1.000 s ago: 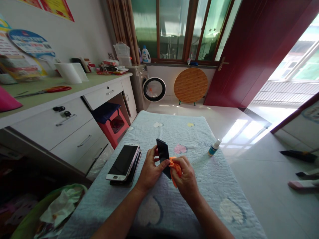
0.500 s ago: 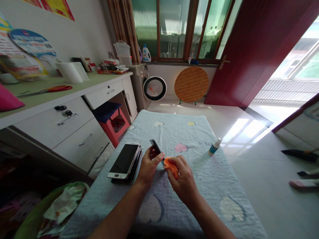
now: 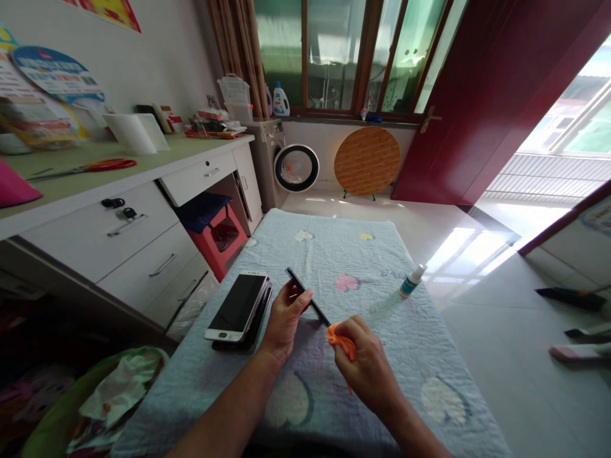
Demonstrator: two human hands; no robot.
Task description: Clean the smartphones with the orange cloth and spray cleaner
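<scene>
My left hand (image 3: 285,313) is closed around a dark phone (image 3: 309,298), held tilted with its narrow edge towards me above the cloth-covered table (image 3: 329,248). In my right hand (image 3: 360,353) an orange cloth (image 3: 342,341) is pinched, and it touches the lower right end of the phone. Left of my hands lies a white phone (image 3: 238,306) with a dark screen, on top of at least one dark phone (image 3: 258,327). To the right, a small spray bottle (image 3: 413,280) with a white cap stands upright on the cover.
A desk with drawers (image 3: 138,235) runs along the left, with scissors (image 3: 90,166) and a paper roll (image 3: 131,133) on it. A red stool (image 3: 222,238) stands beneath it. At the lower left is a green bin (image 3: 52,407). A washing machine (image 3: 267,143) has its round door open.
My right hand and the orange cloth have slid down and right along the phone. The phone has turned more edge-on, showing more of its length. My left hand keeps its hold.
</scene>
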